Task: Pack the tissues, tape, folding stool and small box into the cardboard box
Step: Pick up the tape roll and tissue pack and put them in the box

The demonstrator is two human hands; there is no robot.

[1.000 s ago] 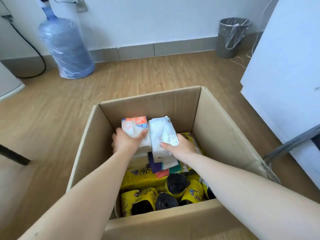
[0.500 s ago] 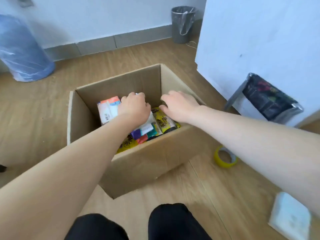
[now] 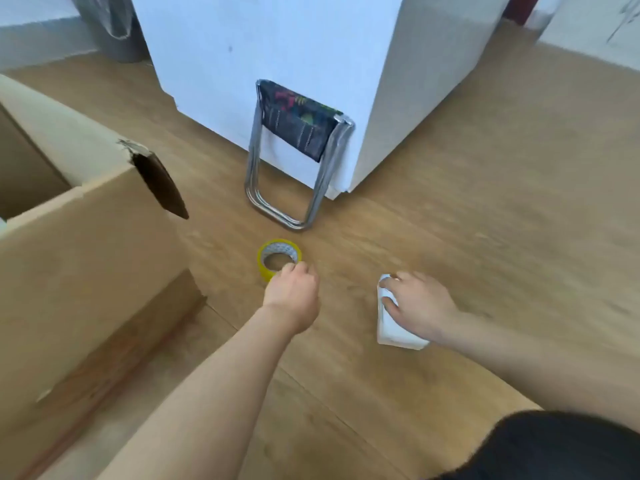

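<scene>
The yellow tape roll (image 3: 275, 252) lies flat on the wooden floor. My left hand (image 3: 293, 295) is at its near edge with curled fingers touching the rim. My right hand (image 3: 420, 304) lies on top of the small white box (image 3: 391, 329), fingers wrapped over its far end. The folding stool (image 3: 298, 147), chrome legs and dark patterned seat, leans folded against the white cabinet. The open cardboard box (image 3: 79, 251) stands at the left; its contents are out of sight.
A white cabinet (image 3: 277, 53) rises behind the stool. A grey waste bin (image 3: 110, 26) sits at the top left by the wall. My dark-clothed knee (image 3: 554, 448) is at the bottom right. Bare wooden floor (image 3: 502, 202) stretches to the right.
Both hands left the cardboard box and the tissue packs. The view swung right. My left hand reached the tape roll and my right hand came down on the small white box.
</scene>
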